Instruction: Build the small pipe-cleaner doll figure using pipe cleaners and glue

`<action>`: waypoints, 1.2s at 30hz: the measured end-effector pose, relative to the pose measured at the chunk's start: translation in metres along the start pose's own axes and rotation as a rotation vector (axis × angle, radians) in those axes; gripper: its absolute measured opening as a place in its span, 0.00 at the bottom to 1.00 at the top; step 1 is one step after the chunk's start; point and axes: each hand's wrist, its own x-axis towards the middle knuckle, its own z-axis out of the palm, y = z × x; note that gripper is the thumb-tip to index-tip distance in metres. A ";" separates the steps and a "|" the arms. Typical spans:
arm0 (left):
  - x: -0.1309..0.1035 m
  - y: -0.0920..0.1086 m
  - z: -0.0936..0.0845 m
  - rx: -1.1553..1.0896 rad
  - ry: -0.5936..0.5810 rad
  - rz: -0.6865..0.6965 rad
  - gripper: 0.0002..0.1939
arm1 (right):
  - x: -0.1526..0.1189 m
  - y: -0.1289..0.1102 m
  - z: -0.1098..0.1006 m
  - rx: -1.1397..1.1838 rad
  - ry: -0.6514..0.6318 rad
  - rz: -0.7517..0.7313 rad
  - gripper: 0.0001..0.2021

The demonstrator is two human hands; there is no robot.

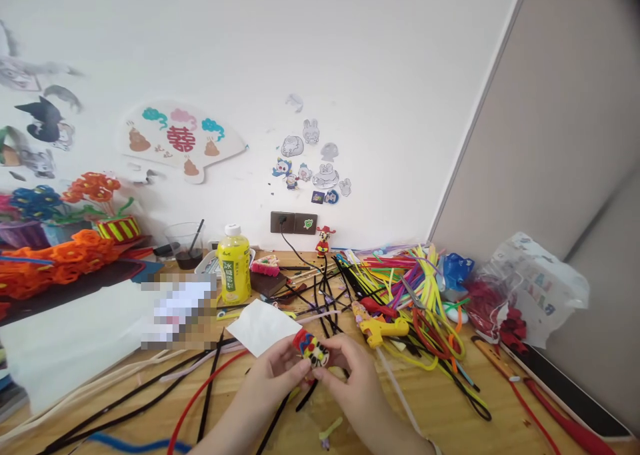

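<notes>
Between both hands is a small fuzzy figure (314, 351) with a red and blue top and a pale face with black marks. My left hand (281, 369) is closed on its left side, thumb at the lower edge. From the right, my right hand (351, 368) pinches the same figure with thumb and fingers. A white paper sheet (263, 326) lies just behind my left hand. To the right of my right hand rests a yellow glue gun (383, 328). A similar small figure with a red hat (324, 240) stands against the wall.
A yellow bottle (233, 268) and a cup of dark liquid (189, 251) stand at the back left. Colourful pipe cleaners (425, 288) pile up at the right, near a clear plastic bag (540, 285). Black pipe cleaners (213, 381) cross the wooden table (425, 401). Fuzzy flowers (95, 189) stand far left.
</notes>
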 end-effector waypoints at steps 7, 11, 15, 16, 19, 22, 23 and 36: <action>0.004 -0.006 -0.006 -0.086 0.125 0.026 0.23 | 0.007 -0.008 -0.012 -0.158 -0.115 -0.055 0.14; 0.011 -0.005 -0.019 -0.180 0.107 -0.018 0.23 | 0.028 0.008 -0.037 -0.210 0.044 0.035 0.09; 0.020 -0.001 -0.035 -0.280 0.077 0.000 0.20 | 0.047 0.038 -0.072 -0.423 0.127 0.175 0.10; 0.022 0.000 -0.039 -0.296 0.060 0.003 0.18 | 0.050 0.045 -0.079 -0.553 0.088 0.216 0.10; 0.029 0.002 -0.049 -0.323 0.065 -0.011 0.10 | 0.054 0.063 -0.096 -0.687 0.085 0.250 0.06; 0.032 0.001 -0.054 -0.329 0.102 -0.034 0.06 | 0.055 0.073 -0.101 -0.776 0.085 0.256 0.05; 0.033 0.000 -0.055 -0.326 0.109 -0.037 0.06 | 0.055 0.075 -0.102 -0.800 0.084 0.255 0.06; 0.031 -0.002 -0.054 -0.278 0.135 -0.027 0.05 | 0.057 0.070 -0.114 -0.950 0.092 0.409 0.09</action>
